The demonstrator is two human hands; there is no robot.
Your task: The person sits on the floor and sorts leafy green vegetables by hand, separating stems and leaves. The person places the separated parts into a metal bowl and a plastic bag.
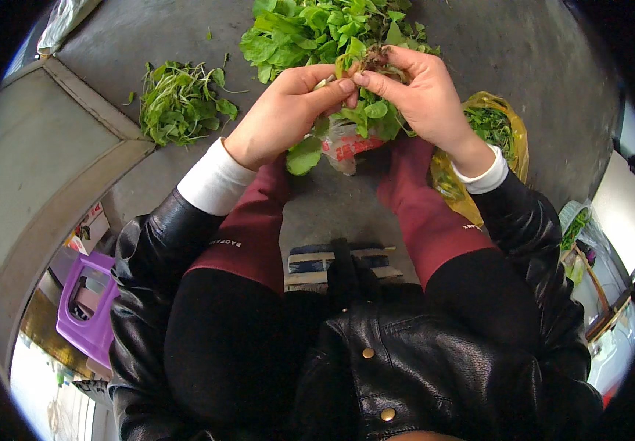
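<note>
Left hand [284,114] and right hand [424,95] pinch 1 leafy plant [365,62]; yellow bag [505,128] holds greens [490,125]

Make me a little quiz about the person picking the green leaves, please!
1. True or false: both hands hold the same leafy bunch.
2. Which side of the person has the small pile of greens on the ground? A) left B) right
3. What colour is the plastic bag beside the right hand?

Key: 1. True: the left hand pinches it too. 2. A. 3. Yellow.
</note>
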